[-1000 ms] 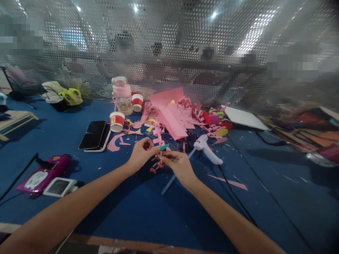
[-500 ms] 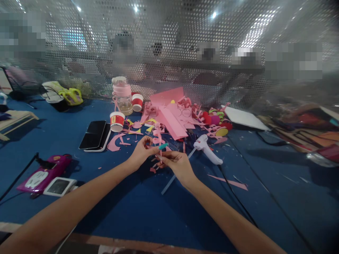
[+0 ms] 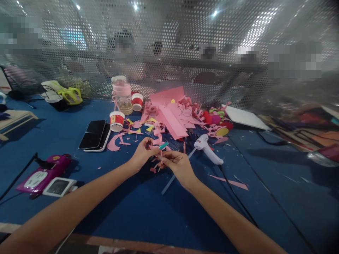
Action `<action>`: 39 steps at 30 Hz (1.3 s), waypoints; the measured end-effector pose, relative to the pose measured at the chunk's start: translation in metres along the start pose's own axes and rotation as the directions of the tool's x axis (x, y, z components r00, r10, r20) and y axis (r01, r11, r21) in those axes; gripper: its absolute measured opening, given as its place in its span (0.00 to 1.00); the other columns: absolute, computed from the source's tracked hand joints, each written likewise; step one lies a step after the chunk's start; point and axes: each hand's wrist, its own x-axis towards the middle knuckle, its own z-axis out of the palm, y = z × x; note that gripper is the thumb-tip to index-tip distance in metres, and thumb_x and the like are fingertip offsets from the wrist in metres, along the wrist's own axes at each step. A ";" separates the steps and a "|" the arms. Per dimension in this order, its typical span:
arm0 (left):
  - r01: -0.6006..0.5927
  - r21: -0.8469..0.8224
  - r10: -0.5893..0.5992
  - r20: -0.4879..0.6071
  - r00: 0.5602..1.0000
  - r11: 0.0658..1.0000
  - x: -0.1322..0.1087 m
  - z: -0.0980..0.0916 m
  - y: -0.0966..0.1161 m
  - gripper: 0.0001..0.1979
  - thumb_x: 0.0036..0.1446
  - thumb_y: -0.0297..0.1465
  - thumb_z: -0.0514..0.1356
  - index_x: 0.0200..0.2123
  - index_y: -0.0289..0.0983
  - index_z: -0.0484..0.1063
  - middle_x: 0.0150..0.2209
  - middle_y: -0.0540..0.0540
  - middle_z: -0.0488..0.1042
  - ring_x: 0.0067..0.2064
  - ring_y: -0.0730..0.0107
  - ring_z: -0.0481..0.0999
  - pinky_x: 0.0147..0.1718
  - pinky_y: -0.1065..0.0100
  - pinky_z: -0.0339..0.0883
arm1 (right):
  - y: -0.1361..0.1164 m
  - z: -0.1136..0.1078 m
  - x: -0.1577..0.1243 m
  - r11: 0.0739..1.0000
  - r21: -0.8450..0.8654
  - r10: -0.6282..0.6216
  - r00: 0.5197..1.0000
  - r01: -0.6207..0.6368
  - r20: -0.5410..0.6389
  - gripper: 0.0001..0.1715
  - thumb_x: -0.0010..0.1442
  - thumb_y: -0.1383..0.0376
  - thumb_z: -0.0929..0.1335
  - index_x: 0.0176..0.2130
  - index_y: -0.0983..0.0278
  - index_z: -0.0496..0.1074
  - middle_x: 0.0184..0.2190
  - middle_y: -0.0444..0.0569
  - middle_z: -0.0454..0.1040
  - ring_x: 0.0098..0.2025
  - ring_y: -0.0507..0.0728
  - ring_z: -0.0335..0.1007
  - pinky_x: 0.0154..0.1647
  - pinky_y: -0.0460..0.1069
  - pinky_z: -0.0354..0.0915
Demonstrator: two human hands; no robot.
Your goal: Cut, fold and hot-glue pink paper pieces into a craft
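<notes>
In the head view, my left hand (image 3: 141, 154) is closed in a pinch on a pink craft strip (image 3: 157, 138), which curls up above the fingers. A long teal nail shows on that thumb. My right hand (image 3: 180, 167) meets it from the other side, thumb and fingers pinching the strip's lower end; part of the strip is hidden by the fingers. Close to the right hand lies a white glue gun (image 3: 209, 150), a clear glue stick (image 3: 168, 184) protruding from its back. Pink foam or paper scraps (image 3: 113, 143) are scattered beyond both hands.
Pink sheets (image 3: 173, 121) are heaped at the back beside a bottle (image 3: 122, 97) and two paper cups (image 3: 117, 121). Phones (image 3: 93, 135) and a purple device (image 3: 45, 174) lie to the left. The glue gun's cord (image 3: 238, 197) crosses the right side. A perforated metal screen (image 3: 169, 42) stands behind.
The hands have hardly moved; the pink strip and the fingers shift very slightly. Both hands keep their pinch on the strip.
</notes>
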 end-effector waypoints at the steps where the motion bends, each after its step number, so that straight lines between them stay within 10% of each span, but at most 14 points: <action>1: -0.002 -0.005 0.002 -0.001 1.000 1.000 0.001 0.000 -0.001 0.24 0.38 0.40 0.69 0.29 0.37 0.57 0.21 0.56 0.69 0.21 0.77 0.70 0.23 0.73 0.64 | 0.000 -0.001 0.000 1.000 -0.001 -0.004 1.000 0.004 0.006 0.11 0.40 0.59 0.76 0.26 0.63 0.78 0.23 0.44 0.76 0.22 0.52 0.72 0.25 0.47 0.70; 14: -0.135 0.029 0.138 -0.226 0.964 0.990 0.011 -0.014 -0.006 0.21 0.48 0.50 0.60 0.34 0.38 0.65 0.26 0.54 0.65 0.26 0.78 0.66 0.23 0.75 0.60 | -0.004 -0.004 0.003 1.000 0.007 0.019 0.997 -0.019 -0.074 0.15 0.41 0.58 0.75 0.31 0.64 0.79 0.26 0.49 0.79 0.25 0.54 0.74 0.30 0.49 0.71; 29: -0.132 0.182 0.163 -0.164 0.973 0.974 0.013 -0.012 -0.017 0.18 0.52 0.46 0.57 0.35 0.37 0.61 0.27 0.53 0.62 0.26 0.76 0.67 0.24 0.73 0.64 | 0.001 -0.005 0.004 0.995 0.096 0.023 0.990 -0.010 -0.139 0.16 0.37 0.59 0.77 0.29 0.63 0.78 0.22 0.46 0.78 0.23 0.54 0.73 0.31 0.51 0.73; 35: -0.271 0.478 0.397 -0.185 0.899 0.836 0.004 -0.013 -0.009 0.11 0.51 0.29 0.58 0.40 0.38 0.65 0.44 0.44 0.62 0.44 0.64 0.66 0.40 0.63 0.66 | 0.003 -0.008 0.005 0.995 0.098 0.019 0.993 -0.008 -0.116 0.17 0.41 0.59 0.76 0.32 0.65 0.78 0.27 0.49 0.79 0.28 0.55 0.75 0.33 0.51 0.73; 39: -0.348 0.784 0.600 -0.039 0.799 0.514 -0.004 -0.010 -0.005 0.20 0.49 0.27 0.60 0.47 0.37 0.63 0.46 0.40 0.62 0.51 0.57 0.63 0.48 0.57 0.62 | 0.004 -0.008 0.006 0.989 0.147 0.023 0.982 0.005 -0.186 0.16 0.37 0.60 0.77 0.30 0.64 0.78 0.24 0.46 0.78 0.25 0.53 0.73 0.31 0.50 0.74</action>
